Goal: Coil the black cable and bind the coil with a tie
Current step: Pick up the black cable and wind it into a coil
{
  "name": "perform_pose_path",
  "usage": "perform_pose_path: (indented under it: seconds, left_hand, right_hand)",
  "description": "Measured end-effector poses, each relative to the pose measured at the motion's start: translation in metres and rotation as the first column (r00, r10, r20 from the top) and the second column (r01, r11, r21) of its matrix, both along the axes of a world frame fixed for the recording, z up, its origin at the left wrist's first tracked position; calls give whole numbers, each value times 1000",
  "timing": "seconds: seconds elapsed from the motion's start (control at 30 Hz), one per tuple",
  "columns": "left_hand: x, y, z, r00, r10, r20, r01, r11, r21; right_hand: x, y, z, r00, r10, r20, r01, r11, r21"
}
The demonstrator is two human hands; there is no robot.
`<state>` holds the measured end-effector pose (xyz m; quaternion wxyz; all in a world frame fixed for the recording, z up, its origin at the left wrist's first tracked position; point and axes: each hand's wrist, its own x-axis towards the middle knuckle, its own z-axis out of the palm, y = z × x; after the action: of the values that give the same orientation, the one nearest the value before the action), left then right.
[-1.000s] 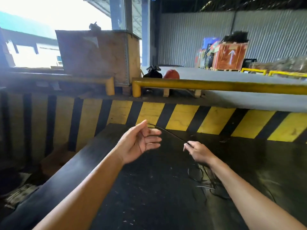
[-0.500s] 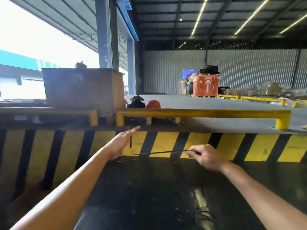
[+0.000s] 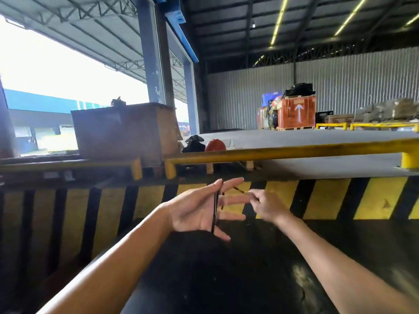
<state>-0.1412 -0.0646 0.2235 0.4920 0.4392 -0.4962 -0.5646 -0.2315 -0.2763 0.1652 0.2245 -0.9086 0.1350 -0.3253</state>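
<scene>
The thin black cable (image 3: 214, 209) runs straight down across the palm of my left hand (image 3: 199, 209), from the thumb side to the little finger. My left hand is held flat, palm toward me, with its fingers spread and the cable looped around it. My right hand (image 3: 267, 206) is just to the right, fingertips pinched on the cable where it comes off my left fingers. A short stretch of cable shows between the two hands near my left index finger. No tie is in view.
Both hands hover over a dark glossy surface (image 3: 226, 279). Behind it rises a yellow-and-black striped wall (image 3: 328, 198) topped by a yellow rail (image 3: 283, 152). A brown crate (image 3: 124, 132) stands at the back left, an orange crate (image 3: 297, 112) far right.
My right hand has moved in close to my left, laying the cable across the left palm. The stretched length between the hands has shortened. The camera has tilted upward.
</scene>
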Motion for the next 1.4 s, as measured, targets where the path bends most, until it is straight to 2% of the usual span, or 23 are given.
perform_pose_path:
  seconds: [0.1, 0.17, 0.27, 0.33, 0.4, 0.47, 0.5, 0.57, 0.63, 0.7, 0.73, 0.8, 0.83, 0.9, 0.97, 1.0, 1.07, 1.13, 1.23, 1.3, 1.33, 1.37, 1.4]
  left_hand:
    - [-7, -14, 17, 939, 258, -226, -307, 928, -213]
    - [0, -16, 21, 875, 418, -244, -478, 828, -294]
    - [23, -8, 21, 776, 616, -134, -623, 714, -320]
    - [40, 2, 19, 692, 721, -22, -693, 656, -299]
    - [55, 11, 12, 613, 781, 120, -734, 619, -279]
    - [63, 15, 1, 574, 737, 357, -711, 665, -229]
    - [64, 14, -5, 582, 667, 466, -686, 710, -160]
    - [55, 12, -12, 653, 487, 580, -615, 788, 30]
    - [36, 9, -12, 751, 279, 599, -481, 853, 206]
    - [20, 7, -9, 868, 91, 488, -259, 922, 289]
    - [14, 7, -6, 923, 42, 382, -153, 952, 265]
    - [3, 6, 4, 993, -13, 121, 0, 994, 106]
    - [-1, 3, 11, 999, -40, 0, 40, 999, 6]
    - [-8, -3, 24, 988, -13, -152, -12, 987, -163]
    - [-10, -9, 34, 970, 141, -200, -194, 941, -278]
    - [-7, -11, 35, 947, 265, -183, -312, 895, -320]
    - [5, -12, 31, 831, 554, -43, -527, 761, -379]
    - [20, -7, 21, 705, 700, 113, -615, 682, -395]
    - [34, 1, 6, 567, 744, 352, -624, 668, -406]
    - [36, 1, 0, 459, 702, 544, -570, 703, -426]
    - [33, -1, -2, 445, 655, 611, -548, 738, -393]
    - [29, -4, -3, 471, 592, 654, -533, 782, -324]
    - [22, -6, -4, 534, 513, 672, -507, 831, -231]
  right_hand:
    - [4, 44, -41, 952, 302, -42, -290, 939, 184]
    - [2, 64, -50, 911, 413, -16, -399, 888, 229]
    - [-5, 60, -43, 877, 460, -140, -431, 881, 194]
    - [-13, 43, -33, 870, 425, -251, -413, 905, 102]
    - [-22, 25, -14, 898, 356, -260, -371, 929, -11]
    - [-29, 12, 11, 945, 267, -190, -294, 947, -130]
    - [-31, 8, 25, 966, 226, -125, -246, 952, -181]
    - [-30, 4, 51, 985, 173, 17, -161, 947, -277]
    - [-24, 3, 68, 986, 129, 108, -81, 927, -367]
    - [-16, 5, 71, 983, 69, 169, 2, 921, -389]
    - [-15, 6, 66, 981, 37, 191, 36, 931, -364]
    - [-12, 15, 47, 984, -4, 178, 55, 958, -283]
    - [-11, 22, 34, 992, 12, 124, 17, 972, -236]
    - [-8, 47, 3, 987, 158, -32, -161, 981, -106]
    - [-7, 79, -23, 936, 300, -184, -308, 951, -15]
    - [-7, 90, -32, 913, 326, -245, -339, 941, -11]
    - [-11, 95, -32, 894, 316, -318, -352, 934, -60]
    - [-19, 81, -12, 893, 287, -348, -344, 932, -116]
    - [-38, 51, 32, 950, 196, -244, -257, 934, -249]
    - [-47, 35, 60, 976, 178, -126, -208, 934, -289]
    - [-50, 30, 72, 982, 175, -70, -189, 932, -310]
    - [-51, 26, 83, 986, 166, -17, -161, 926, -341]
    - [-51, 23, 92, 988, 151, 28, -130, 918, -375]
